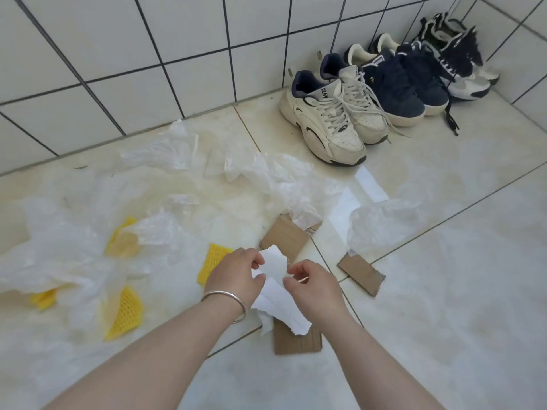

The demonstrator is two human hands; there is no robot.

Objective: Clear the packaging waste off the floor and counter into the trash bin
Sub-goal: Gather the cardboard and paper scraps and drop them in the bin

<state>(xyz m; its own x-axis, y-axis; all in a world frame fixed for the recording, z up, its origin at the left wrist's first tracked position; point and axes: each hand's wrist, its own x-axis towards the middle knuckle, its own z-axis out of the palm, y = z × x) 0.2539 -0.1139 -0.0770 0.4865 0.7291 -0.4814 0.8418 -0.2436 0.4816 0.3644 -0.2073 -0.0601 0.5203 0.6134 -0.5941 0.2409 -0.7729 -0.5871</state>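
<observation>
A pale tiled floor (444,291) fills most of the frame, meeting a white tiled wall (118,54) across the top. Clear plastic sheeting (74,247) sprawls over the left and centre, with a smaller crumpled plastic piece (381,223) at centre right. Three pairs of sneakers (384,84) line the wall at upper right. Cardboard scraps (285,238) lie around the centre (one partly under plastic), and yellow foam netting pieces (124,313) dot the lower left. At lower centre, the left hand (236,272), bracelet (225,297) on its wrist, and the right hand (313,284) both pinch a torn white paper (276,287) between them, above the floor.
</observation>
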